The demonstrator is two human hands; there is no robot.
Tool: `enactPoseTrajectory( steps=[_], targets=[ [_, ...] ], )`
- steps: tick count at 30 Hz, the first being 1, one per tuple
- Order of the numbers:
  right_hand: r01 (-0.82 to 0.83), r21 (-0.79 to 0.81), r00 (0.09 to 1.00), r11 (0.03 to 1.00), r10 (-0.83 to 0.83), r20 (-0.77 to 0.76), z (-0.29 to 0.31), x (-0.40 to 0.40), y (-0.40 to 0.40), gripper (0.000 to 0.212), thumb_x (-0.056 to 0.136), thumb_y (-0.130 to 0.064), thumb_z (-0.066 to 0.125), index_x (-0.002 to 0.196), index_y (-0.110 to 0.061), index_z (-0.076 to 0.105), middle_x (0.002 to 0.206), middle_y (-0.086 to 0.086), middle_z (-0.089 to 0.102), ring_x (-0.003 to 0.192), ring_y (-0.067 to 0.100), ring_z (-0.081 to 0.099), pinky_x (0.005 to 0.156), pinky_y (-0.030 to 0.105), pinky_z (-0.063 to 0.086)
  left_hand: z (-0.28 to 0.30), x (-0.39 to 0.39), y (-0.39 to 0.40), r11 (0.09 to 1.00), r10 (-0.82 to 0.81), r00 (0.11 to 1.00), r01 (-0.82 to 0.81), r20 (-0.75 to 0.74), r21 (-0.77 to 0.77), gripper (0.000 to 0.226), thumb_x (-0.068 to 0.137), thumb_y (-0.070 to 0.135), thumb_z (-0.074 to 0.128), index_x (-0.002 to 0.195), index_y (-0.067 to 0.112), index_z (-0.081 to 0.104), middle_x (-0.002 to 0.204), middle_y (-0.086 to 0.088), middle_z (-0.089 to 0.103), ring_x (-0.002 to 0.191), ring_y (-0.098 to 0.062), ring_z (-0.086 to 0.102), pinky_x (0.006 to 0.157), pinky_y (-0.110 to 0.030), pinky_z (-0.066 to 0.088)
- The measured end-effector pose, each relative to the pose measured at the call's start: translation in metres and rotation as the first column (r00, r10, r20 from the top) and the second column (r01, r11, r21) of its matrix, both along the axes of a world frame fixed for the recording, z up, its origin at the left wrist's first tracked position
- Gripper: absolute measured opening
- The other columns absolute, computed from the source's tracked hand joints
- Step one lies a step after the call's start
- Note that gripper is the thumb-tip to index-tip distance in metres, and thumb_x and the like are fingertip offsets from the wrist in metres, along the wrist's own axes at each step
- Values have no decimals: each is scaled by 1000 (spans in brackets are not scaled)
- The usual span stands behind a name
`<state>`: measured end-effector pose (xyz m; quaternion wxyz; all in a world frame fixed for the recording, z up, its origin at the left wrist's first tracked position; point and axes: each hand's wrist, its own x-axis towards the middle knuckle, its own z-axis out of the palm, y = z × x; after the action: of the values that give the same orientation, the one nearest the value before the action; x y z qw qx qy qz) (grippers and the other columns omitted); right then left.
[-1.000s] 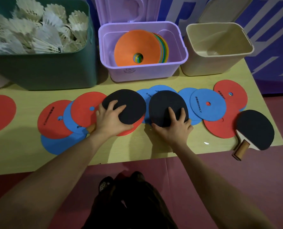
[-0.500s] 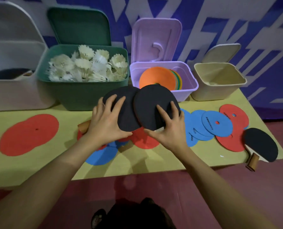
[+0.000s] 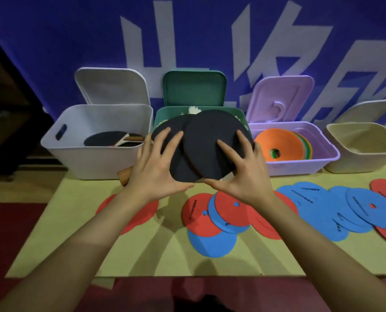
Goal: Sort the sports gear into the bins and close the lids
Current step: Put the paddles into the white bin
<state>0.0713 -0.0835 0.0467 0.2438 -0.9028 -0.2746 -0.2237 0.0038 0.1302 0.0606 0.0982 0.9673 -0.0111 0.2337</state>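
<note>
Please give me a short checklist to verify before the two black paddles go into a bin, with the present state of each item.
1. Left hand grips the left paddle: ok.
2. Right hand grips the right paddle: ok.
3. White bin, already holding paddles, has its lid up: ok.
4. Paddles are above that bin: not ok, they are in front of the green bin.
5. Room left inside the white bin: cannot tell.
</note>
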Motion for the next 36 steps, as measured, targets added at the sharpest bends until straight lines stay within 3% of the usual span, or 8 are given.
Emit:
enactPoseTrajectory(
  steps=[4,10,15,21,24,27,32,36],
  targets=[
    [-72,15,997,997,72,8,-2,22,27,88,58,-75,59,133,-29,52,145,17,36,119,49,40,94,56,41,3,12,23,999,31,999,-32,21,14,111,48,70,67,144,28,28,146,-6,32,130,-43,31,98,-54,34],
    [-189,-21,981,982,189,-39,1,61,80,88,59,-77,57,135,-32,49,148,15,34,121,48,38,96,56,40,13,38,64,997,70,996,-67,-52,50,106,51,74,54,143,27,31,148,-7,31,129,-46,31,98,-57,32],
    [-259,-67,966,964,257,-41,8,91,131,90,57,-79,57,135,-35,49,150,12,31,127,45,35,100,55,35,6,57,123,998,31,999,-28,-36,63,102,54,71,65,139,21,38,146,-10,31,129,-42,33,99,-57,35],
    [-197,-87,980,976,194,-46,4,112,210,91,58,-79,60,136,-34,47,151,9,29,128,44,34,101,55,35,6,88,212,996,-66,996,69,-60,60,100,58,76,56,139,18,39,146,-10,28,132,-36,29,100,-52,33],
    [-133,-100,989,986,125,-78,-2,117,245,91,57,-79,57,136,-35,47,152,8,29,128,45,33,102,57,35,-1,105,263,992,-114,979,120,-168,25,105,56,76,58,144,29,26,150,-6,21,135,-33,24,104,-53,31],
    [-71,-76,987,995,59,-147,-8,120,264,90,57,-79,56,135,-35,47,151,8,30,130,44,32,106,57,30,-12,123,304,987,-158,923,140,-351,-76,115,55,69,71,143,50,-2,152,0,13,138,-25,16,109,-47,25],
    [7,-130,977,992,-35,-211,-23,124,281,91,55,-79,57,133,-34,49,149,8,34,127,43,34,103,55,34,-44,144,324,966,-258,860,239,-440,-100,129,54,64,76,138,52,-22,153,0,10,139,-27,18,110,-48,27],
    [-2,-159,970,987,-37,-242,-25,128,294,92,53,-79,58,133,-33,50,148,8,34,125,43,36,100,54,37,-54,148,327,949,-306,815,217,-493,-230,126,60,67,72,133,53,-29,153,2,-26,143,-32,-7,116,-50,5]
  ],
)
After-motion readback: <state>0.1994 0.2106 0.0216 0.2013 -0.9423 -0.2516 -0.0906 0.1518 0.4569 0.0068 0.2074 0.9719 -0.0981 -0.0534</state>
